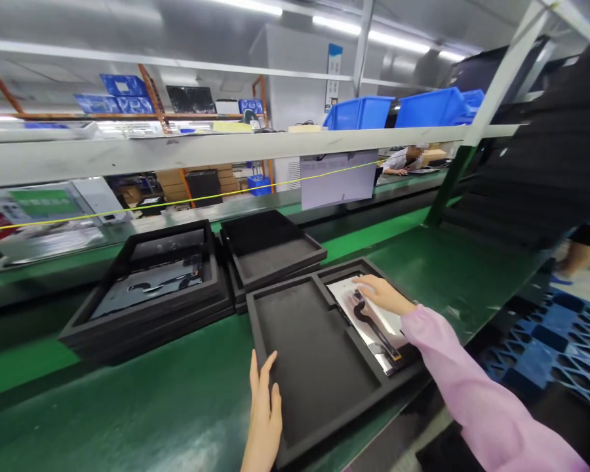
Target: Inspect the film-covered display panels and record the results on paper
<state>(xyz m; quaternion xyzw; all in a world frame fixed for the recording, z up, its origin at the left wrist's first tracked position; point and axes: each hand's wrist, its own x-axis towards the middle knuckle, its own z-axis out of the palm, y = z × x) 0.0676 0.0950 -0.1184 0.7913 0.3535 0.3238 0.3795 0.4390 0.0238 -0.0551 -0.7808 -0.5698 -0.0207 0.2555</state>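
Note:
My right hand, in a pink sleeve, is at the far end of a flat, shiny display panel. Its fingers are bent and close together on the panel, though their undersides are hidden. A dark ribbon cable runs along the panel's face. The panel lies in the right compartment of a black foam tray; the left compartment is bare. Beside the tray's left rim is my left hand, its fingers stretched out and apart, with nothing held in it.
Behind to the left stands a stack of black trays with a panel in the top one. More black trays sit beside it on the green bench. Blue bins rest on the shelf above. A person works farther back.

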